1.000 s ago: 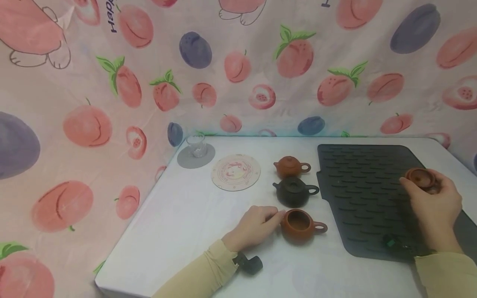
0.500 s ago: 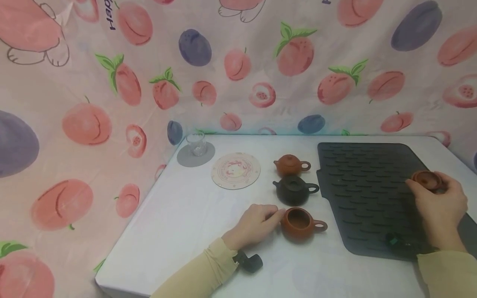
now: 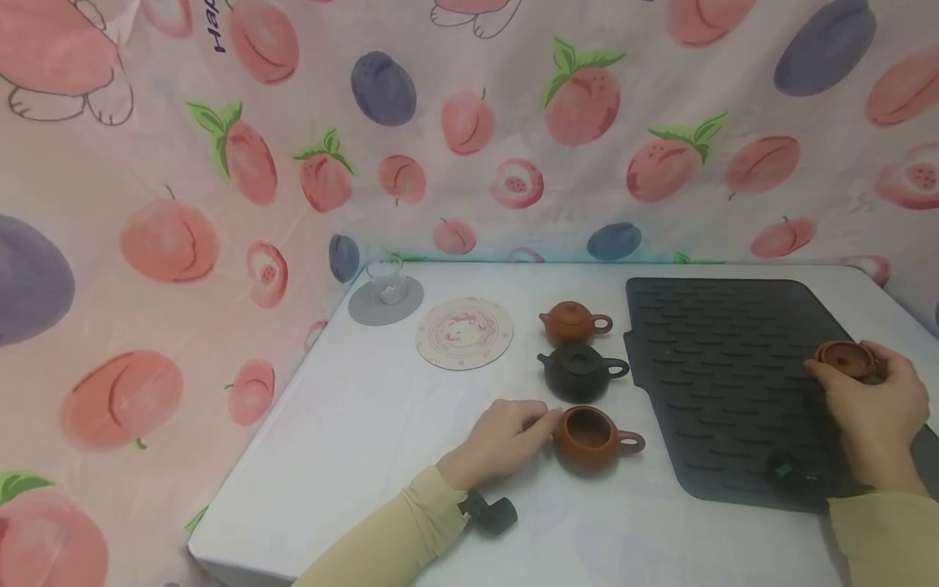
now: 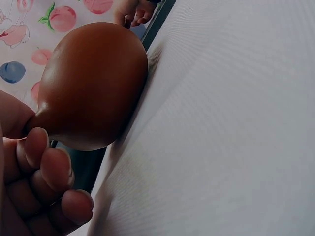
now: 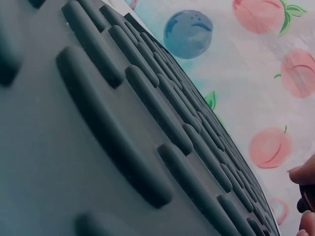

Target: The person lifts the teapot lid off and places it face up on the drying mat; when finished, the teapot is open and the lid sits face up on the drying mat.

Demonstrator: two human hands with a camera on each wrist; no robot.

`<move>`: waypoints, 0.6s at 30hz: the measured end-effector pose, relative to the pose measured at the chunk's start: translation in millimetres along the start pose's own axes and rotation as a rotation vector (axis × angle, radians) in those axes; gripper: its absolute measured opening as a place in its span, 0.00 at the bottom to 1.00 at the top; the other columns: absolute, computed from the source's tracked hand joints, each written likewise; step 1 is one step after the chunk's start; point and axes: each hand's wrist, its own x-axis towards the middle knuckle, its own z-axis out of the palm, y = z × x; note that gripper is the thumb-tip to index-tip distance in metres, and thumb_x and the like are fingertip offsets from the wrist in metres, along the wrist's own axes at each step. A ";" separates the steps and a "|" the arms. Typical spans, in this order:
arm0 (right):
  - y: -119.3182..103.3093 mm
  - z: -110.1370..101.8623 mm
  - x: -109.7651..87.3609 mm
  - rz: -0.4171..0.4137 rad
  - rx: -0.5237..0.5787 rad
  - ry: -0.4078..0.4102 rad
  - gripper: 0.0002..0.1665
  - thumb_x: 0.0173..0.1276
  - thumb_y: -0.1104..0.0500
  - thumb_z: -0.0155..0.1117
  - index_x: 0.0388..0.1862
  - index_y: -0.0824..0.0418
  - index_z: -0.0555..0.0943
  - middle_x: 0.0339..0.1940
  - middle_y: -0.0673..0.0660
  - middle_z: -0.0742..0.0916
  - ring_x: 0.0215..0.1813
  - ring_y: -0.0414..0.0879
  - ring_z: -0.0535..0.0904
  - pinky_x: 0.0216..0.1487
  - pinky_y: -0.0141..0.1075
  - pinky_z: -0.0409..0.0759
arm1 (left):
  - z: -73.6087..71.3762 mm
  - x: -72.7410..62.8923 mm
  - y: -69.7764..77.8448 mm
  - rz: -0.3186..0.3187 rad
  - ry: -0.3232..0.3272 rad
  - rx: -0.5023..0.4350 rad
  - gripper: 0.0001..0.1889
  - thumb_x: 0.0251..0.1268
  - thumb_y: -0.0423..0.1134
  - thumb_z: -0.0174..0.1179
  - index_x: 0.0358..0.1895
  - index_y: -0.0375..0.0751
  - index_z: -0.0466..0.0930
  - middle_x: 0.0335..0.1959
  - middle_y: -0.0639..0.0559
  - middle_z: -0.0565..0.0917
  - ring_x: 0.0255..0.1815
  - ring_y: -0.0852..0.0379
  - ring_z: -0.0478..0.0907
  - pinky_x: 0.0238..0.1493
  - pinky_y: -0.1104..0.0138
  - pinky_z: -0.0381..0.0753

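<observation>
A lidless reddish-brown clay teapot (image 3: 583, 456) stands on the white table, its handle pointing right. My left hand (image 3: 502, 444) pinches its spout between thumb and index finger. In the left wrist view the teapot's rounded body (image 4: 93, 83) fills much of the upper left, and the other fingers (image 4: 56, 167) are curled below the spout. Over the dark mat's right side, my right hand (image 3: 880, 399) holds a small reddish-brown teapot lid (image 3: 845, 359) with its hollow underside up. Only fingertips and a sliver of the dark-looking lid (image 5: 309, 196) show at the right wrist view's edge.
Behind the open teapot stand a black teapot (image 3: 575, 375) and an orange-brown one (image 3: 568, 324), both lidded. A ridged dark drying mat (image 3: 704, 383) covers the right side. Further left lie a round patterned coaster (image 3: 465, 334) and a glass cup (image 3: 389, 284) on a grey coaster (image 3: 363, 310).
My right hand has shifted a little to the right with the teapot lid. The left hand stays at the teapot's spout.
</observation>
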 end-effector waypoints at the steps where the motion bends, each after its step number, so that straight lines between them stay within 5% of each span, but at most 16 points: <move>1: 0.1 -0.1 0.1 -0.005 -0.016 -0.007 0.43 0.69 0.52 0.68 0.80 0.54 0.64 0.70 0.52 0.72 0.76 0.52 0.61 0.75 0.45 0.59 | -0.2 0.2 0.3 0.000 0.000 -0.001 0.24 0.82 0.55 0.48 0.22 0.52 0.72 0.16 0.62 0.70 0.19 0.64 0.68 0.22 0.70 0.64; 6: 0.8 -3.0 -0.5 -0.048 -0.096 -0.044 0.43 0.73 0.55 0.62 0.81 0.62 0.58 0.78 0.68 0.65 0.78 0.62 0.58 0.76 0.56 0.54 | -0.2 0.6 0.0 0.003 -0.003 -0.002 0.24 0.82 0.55 0.48 0.22 0.52 0.72 0.16 0.62 0.70 0.20 0.64 0.68 0.23 0.70 0.64; 18: 6.1 -6.4 4.9 -0.048 -0.191 -0.069 0.43 0.75 0.55 0.58 0.81 0.69 0.53 0.77 0.75 0.63 0.77 0.69 0.56 0.76 0.60 0.49 | -0.1 0.5 0.0 0.007 -0.001 0.006 0.24 0.82 0.54 0.48 0.22 0.52 0.72 0.16 0.62 0.70 0.19 0.64 0.67 0.22 0.70 0.64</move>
